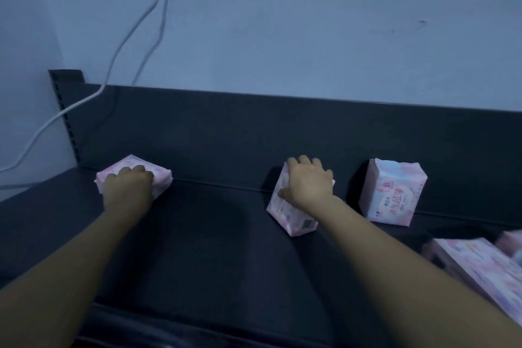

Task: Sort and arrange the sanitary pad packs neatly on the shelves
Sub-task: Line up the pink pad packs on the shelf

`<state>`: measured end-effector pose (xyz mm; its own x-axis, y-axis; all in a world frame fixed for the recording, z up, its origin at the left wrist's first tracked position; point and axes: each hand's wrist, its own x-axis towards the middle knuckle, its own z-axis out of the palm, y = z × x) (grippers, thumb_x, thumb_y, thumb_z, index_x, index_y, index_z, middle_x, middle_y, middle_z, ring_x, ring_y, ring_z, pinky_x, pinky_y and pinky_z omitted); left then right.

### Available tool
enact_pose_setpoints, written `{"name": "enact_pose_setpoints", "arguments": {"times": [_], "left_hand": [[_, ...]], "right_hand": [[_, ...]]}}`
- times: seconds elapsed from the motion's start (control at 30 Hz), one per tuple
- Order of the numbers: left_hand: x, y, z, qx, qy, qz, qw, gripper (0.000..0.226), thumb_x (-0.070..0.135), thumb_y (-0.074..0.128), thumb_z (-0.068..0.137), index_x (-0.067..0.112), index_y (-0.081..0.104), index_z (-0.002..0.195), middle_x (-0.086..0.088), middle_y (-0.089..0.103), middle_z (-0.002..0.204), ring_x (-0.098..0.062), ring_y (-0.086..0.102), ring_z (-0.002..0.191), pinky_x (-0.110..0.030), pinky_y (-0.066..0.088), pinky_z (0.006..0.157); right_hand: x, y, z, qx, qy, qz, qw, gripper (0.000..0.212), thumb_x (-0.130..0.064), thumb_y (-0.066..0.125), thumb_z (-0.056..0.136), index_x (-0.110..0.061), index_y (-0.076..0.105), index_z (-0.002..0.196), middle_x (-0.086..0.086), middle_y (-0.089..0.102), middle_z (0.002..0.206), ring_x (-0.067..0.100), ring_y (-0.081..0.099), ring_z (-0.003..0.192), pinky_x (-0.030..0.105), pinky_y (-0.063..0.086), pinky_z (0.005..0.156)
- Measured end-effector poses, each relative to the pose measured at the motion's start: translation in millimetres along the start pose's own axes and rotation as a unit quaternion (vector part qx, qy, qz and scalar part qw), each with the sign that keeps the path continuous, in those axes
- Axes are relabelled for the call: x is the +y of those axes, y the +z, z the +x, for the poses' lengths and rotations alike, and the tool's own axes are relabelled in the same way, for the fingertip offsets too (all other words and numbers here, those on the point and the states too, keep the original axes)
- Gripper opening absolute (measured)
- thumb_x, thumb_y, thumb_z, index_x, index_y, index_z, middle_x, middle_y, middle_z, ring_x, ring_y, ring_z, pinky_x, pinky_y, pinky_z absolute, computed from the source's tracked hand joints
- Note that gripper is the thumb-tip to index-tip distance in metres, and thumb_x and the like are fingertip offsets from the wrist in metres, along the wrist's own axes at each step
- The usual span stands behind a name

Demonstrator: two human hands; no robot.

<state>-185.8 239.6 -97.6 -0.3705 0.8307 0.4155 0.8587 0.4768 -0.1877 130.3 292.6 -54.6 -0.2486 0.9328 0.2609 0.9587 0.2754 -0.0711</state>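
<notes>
The pale wall (310,22) fills the upper half. Below it runs a dark shelf (211,248) with a low dark back panel (254,133); a slotted post (63,110) stands at the panel's left end.

Both bare forearms reach in from the bottom edge, well apart.

A big pack (480,274), pink and patterned, lies flat at the lower right, cut off by the frame. Just behind it, at the right edge, is a blurred pink shape that I cannot identify.

Three small pink packs sit along the back of the shelf. The right pack (395,192) stands upright, touching the panel, with its printed face forward and no hand on it. The middle pack (285,215) stands tilted near it, one corner turned forward. The left pack (162,175) lies low near the left end of the shelf, close to the panel.

The right hand (308,181) grips the middle pack from above, fingers curled over its top edge and thumb on its front face. The left hand (127,186) holds the left pack, fingers curled over its top.

Two thin cables (141,17) hang down the wall; the white one runs off left across the post.
</notes>
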Motion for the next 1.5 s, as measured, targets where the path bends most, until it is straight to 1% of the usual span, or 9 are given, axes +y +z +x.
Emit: {"name": "enact_pose_setpoints", "arguments": {"times": [0.17,0.33,0.47,0.6,0.77,0.97,1.17,1.37,1.5], "left_hand": [[21,-8,-13,0.045,0.038,-0.101,0.993,0.007,0.018,0.068,0.074,0.013,0.063,0.072,0.000,0.059,0.077,-0.026,0.059,0.077,-0.040,0.046,0.067],[78,-49,-43,0.119,0.066,-0.293,0.946,0.008,0.003,0.059,0.084,0.010,0.059,0.081,-0.007,0.060,0.072,-0.030,0.059,0.069,-0.031,0.031,0.066],[125,-103,-56,0.065,0.021,-0.371,0.926,0.018,0.006,0.043,0.087,0.019,0.054,0.082,-0.002,0.058,0.074,-0.029,0.054,0.071,-0.035,0.040,0.061],[171,-155,-77,-0.013,0.030,-0.526,0.850,0.023,0.008,0.046,0.088,0.017,0.063,0.075,0.003,0.063,0.076,-0.020,0.057,0.073,-0.030,0.046,0.066],[223,-194,-101,-0.167,0.060,-0.610,0.772,0.021,0.003,0.053,0.092,0.007,0.063,0.075,-0.002,0.058,0.066,-0.012,0.047,0.057,-0.021,0.034,0.050],[271,-205,-109,-0.268,0.139,-0.538,0.787,0.010,0.003,0.061,0.090,0.002,0.070,0.084,-0.006,0.064,0.077,-0.017,0.054,0.075,-0.026,0.043,0.069],[324,-201,-90,-0.171,0.196,-0.428,0.865,0.016,0.012,0.067,0.085,0.018,0.070,0.071,-0.001,0.069,0.089,-0.020,0.062,0.093,-0.031,0.050,0.085],[349,-179,-60,-0.117,0.283,-0.287,0.908,0.011,0.022,0.067,0.083,0.022,0.074,0.092,0.002,0.045,0.137,-0.022,0.039,0.126,-0.038,0.039,0.100],[357,-161,-49,-0.121,0.306,-0.345,0.879,0.025,0.017,0.059,0.087,0.015,0.062,0.112,0.002,0.043,0.136,-0.019,0.049,0.112,-0.040,0.046,0.095]], "right_hand": [[8,-4,-14,-0.006,0.000,0.039,0.999,0.039,-0.043,0.043,0.097,-0.020,0.040,0.129,0.009,0.046,0.128,0.032,0.045,0.117,0.046,0.038,0.092],[32,-21,-41,-0.031,-0.019,0.116,0.993,0.030,-0.030,0.032,0.101,-0.015,0.045,0.124,0.014,0.052,0.118,0.034,0.052,0.105,0.039,0.043,0.086],[67,-47,-75,-0.050,0.000,0.170,0.984,0.016,-0.029,0.049,0.094,-0.017,0.058,0.100,0.002,0.060,0.101,0.024,0.059,0.101,0.029,0.041,0.073],[116,-69,-118,-0.030,0.049,0.213,0.975,0.013,-0.032,0.056,0.089,-0.022,0.057,0.081,-0.004,0.062,0.089,0.021,0.058,0.090,0.028,0.043,0.073],[179,-98,-156,-0.007,0.109,0.227,0.968,0.020,-0.031,0.062,0.088,-0.023,0.061,0.069,-0.002,0.069,0.094,0.022,0.062,0.091,0.027,0.047,0.075],[216,-96,-173,-0.037,0.155,0.266,0.951,0.019,-0.031,0.063,0.089,-0.016,0.070,0.079,0.001,0.070,0.091,0.022,0.063,0.090,0.033,0.052,0.082],[219,-92,-148,-0.120,0.151,0.232,0.953,0.020,-0.030,0.060,0.091,-0.011,0.067,0.090,0.007,0.067,0.104,0.026,0.062,0.097,0.030,0.049,0.083],[219,-97,-126,-0.230,0.153,0.163,0.947,0.030,-0.015,0.049,0.095,0.002,0.064,0.115,0.008,0.055,0.085,0.015,0.045,0.058,0.020,0.036,0.042],[224,-90,-116,-0.254,0.165,0.153,0.941,0.026,-0.011,0.050,0.093,0.001,0.066,0.110,0.006,0.048,0.067,0.015,0.040,0.046,0.010,0.025,0.027]]}}
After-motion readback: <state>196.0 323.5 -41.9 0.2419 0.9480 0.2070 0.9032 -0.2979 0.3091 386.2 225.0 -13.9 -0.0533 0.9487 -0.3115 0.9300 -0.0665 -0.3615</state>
